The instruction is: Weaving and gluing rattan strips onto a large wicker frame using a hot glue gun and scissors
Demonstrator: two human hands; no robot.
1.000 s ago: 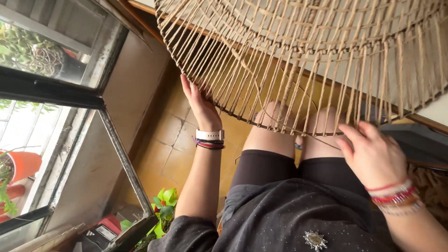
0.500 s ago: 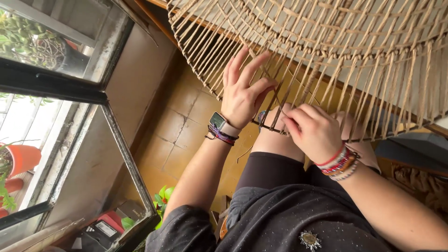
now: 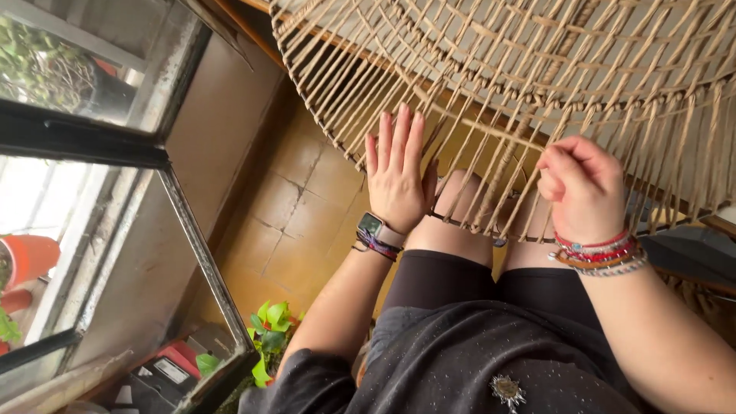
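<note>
Head view: the woven cord frame (image 3: 537,84) rests across the knees, propped for reach. The left hand (image 3: 399,172) lies flat, fingers spread, steadying the strands. The right hand (image 3: 583,188) has its grip pinched shut on one cord strand (image 3: 502,134).

- woven cord frame (image 3: 537,84) sits over the knees, directly ahead of both sets of fingers
- left hand (image 3: 397,180) fingers (image 3: 399,138) flat on its lower edge
- right hand (image 3: 586,188) fingers (image 3: 553,165) curled among strands
- window (image 3: 84,192) far left of the fingers
- plant (image 3: 270,326) on floor, below-left
</note>
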